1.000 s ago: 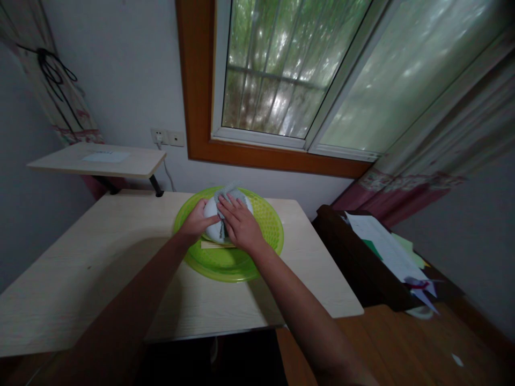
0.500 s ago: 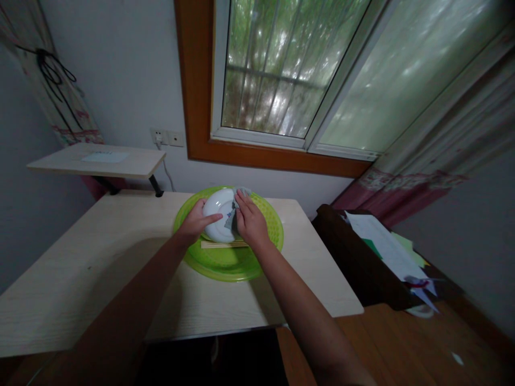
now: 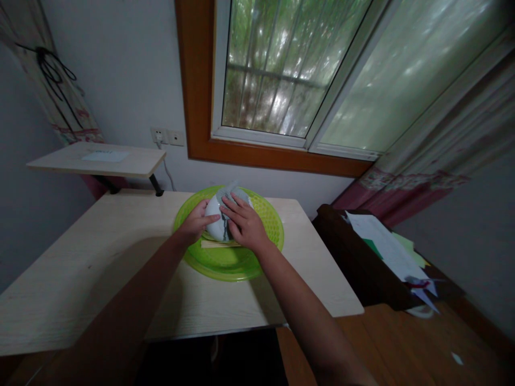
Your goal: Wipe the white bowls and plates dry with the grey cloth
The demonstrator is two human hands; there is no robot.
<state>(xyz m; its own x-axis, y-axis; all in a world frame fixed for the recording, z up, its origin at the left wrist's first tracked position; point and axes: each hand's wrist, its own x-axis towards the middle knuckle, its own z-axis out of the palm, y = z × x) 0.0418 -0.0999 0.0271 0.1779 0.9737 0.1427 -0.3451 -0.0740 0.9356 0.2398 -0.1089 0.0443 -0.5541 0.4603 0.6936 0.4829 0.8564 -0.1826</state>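
Observation:
A white plate (image 3: 215,220) is tilted above the green tray (image 3: 237,273). My left hand (image 3: 196,221) grips the plate's left rim, its thumb on the front face and its fingers behind. A grey cloth (image 3: 230,192) lies across the plate's upper and right part, and a fold of it hangs down the middle. My right hand (image 3: 246,221) holds this cloth against the plate, its fingers laid over it. Pale chopsticks (image 3: 217,244) rest on the tray just below the plate, their right ends partly hidden by my right hand.
The tray stands on a light wooden table (image 3: 120,268). A small raised shelf (image 3: 96,161) with a paper on it is at the back left. To the right of the table, a dark piece of furniture (image 3: 354,257) bears papers (image 3: 386,241). A window is behind.
My right hand has moved left across the plate with the cloth, and its fingers have spread. The cloth now covers more of the plate. My left hand keeps its hold.

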